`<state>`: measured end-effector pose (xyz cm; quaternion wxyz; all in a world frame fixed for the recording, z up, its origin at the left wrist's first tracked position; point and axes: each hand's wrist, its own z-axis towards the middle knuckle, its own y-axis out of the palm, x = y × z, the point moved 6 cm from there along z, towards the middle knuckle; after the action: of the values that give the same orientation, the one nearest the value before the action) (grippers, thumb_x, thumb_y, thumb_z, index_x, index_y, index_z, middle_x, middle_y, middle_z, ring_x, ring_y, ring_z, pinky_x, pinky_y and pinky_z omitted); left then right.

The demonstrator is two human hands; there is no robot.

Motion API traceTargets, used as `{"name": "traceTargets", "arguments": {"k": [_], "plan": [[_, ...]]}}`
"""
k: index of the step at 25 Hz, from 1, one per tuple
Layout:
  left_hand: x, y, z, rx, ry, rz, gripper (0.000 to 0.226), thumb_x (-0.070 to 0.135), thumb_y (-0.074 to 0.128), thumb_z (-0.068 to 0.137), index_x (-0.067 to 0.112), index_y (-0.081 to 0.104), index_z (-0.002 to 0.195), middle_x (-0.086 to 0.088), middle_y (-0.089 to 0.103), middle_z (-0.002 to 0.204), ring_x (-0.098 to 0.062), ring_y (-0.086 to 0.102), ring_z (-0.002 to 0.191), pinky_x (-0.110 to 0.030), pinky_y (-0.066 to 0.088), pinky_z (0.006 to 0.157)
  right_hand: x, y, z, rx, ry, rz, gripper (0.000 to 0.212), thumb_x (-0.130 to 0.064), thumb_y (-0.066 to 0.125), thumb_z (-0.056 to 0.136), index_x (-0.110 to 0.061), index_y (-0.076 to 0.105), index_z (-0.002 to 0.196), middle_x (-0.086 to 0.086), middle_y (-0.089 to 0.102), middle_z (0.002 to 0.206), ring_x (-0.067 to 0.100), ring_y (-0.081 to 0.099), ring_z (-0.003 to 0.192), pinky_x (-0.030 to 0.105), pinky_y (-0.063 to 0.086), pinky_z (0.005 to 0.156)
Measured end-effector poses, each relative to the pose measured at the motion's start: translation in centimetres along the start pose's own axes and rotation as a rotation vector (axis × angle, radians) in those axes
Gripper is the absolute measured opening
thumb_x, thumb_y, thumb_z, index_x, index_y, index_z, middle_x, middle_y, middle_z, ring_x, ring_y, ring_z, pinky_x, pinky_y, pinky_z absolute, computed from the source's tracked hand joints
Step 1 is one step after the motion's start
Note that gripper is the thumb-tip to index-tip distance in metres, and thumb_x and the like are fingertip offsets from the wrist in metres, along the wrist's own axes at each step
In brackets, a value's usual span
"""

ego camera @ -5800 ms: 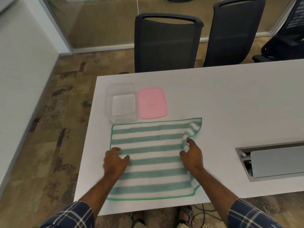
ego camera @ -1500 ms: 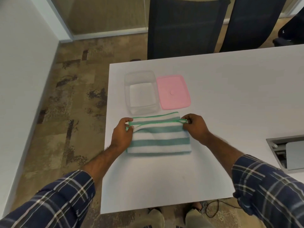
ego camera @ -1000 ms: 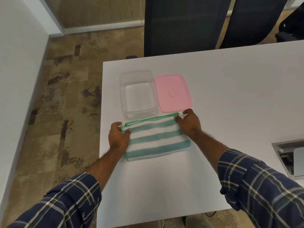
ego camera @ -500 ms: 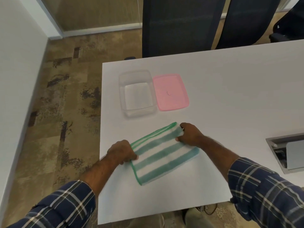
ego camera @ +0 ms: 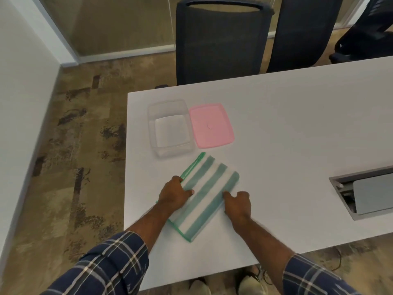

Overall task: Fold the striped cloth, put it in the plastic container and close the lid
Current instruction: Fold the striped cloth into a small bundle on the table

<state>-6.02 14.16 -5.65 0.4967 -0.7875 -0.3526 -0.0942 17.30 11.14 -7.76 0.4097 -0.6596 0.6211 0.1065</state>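
The green-and-white striped cloth [ego camera: 205,194] lies folded into a narrow rectangle on the white table [ego camera: 297,128], turned so its stripes run diagonally toward me. My left hand [ego camera: 175,193] rests on its left long edge, fingers curled over the green hem. My right hand [ego camera: 237,202] presses the cloth's right long edge, fingers bent. The clear plastic container [ego camera: 170,127] stands uncovered and holds nothing, just beyond the cloth. Its pink lid [ego camera: 210,125] lies flat on the table, touching the container's right side.
Two dark office chairs [ego camera: 221,41] stand behind the table's far edge. A grey cable box [ego camera: 370,194] is sunk into the table at the right. The table's left edge runs close beside the container, with patterned carpet below.
The cloth has been turned further clockwise, so its stripes run lengthwise toward me. Both hands have slid from its far corners to its long side edges.
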Motion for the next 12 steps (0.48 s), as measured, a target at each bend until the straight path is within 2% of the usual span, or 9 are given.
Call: {"name": "traceTargets", "arguments": {"k": [2,4,7,10,12], "plan": [[0.2,-0.8,0.7,-0.009,0.022,-0.053,0.045,0.043,0.074,0.077,0.011,0.065,0.108,-0.009,0.069,0.109,-0.028,0.064,0.100,-0.032,0.051,0.082,0.5,1.4,-1.1,-0.046,0.003,0.043,0.067,-0.030,0.065,0.081,-0.004,0.036,0.136,0.016,0.059,0.122,0.034,0.063,0.102,0.044,0.054,0.090],[0.4,-2.4,1.3,0.042,0.029,-0.003,0.038,0.044,0.071,0.078,0.016,0.069,0.103,-0.008,0.070,0.107,-0.029,0.064,0.103,-0.037,0.052,0.086,0.2,2.5,-1.8,-0.057,-0.009,0.079,0.064,-0.027,0.067,0.079,-0.005,0.039,0.132,0.014,0.060,0.118,0.033,0.064,0.100,0.046,0.055,0.089],[-0.2,-3.2,1.6,0.078,-0.020,0.153,0.056,0.045,0.070,0.078,0.019,0.057,0.126,-0.010,0.058,0.124,-0.032,0.054,0.116,-0.043,0.048,0.096,-0.7,3.7,-2.8,-0.063,-0.035,0.084,0.048,-0.026,0.070,0.077,-0.008,0.046,0.115,0.009,0.062,0.108,0.027,0.062,0.093,0.038,0.054,0.083],[-0.9,-1.8,1.1,-0.066,-0.058,0.053,0.071,0.033,0.073,0.078,0.009,0.041,0.137,-0.016,0.052,0.131,-0.033,0.054,0.118,-0.039,0.047,0.097,-1.3,4.6,-3.5,-0.070,-0.050,0.135,0.046,-0.017,0.071,0.076,-0.005,0.049,0.114,0.007,0.063,0.106,0.026,0.062,0.094,0.037,0.054,0.084],[-0.8,-1.6,0.8,-0.185,-0.086,-0.012,0.064,0.028,0.076,0.075,0.005,0.049,0.129,-0.015,0.061,0.124,-0.031,0.061,0.109,-0.037,0.051,0.093,-1.9,4.5,-3.6,-0.069,-0.058,0.187,0.038,-0.009,0.067,0.075,-0.004,0.055,0.111,0.011,0.067,0.105,0.028,0.065,0.093,0.042,0.057,0.084]]}}
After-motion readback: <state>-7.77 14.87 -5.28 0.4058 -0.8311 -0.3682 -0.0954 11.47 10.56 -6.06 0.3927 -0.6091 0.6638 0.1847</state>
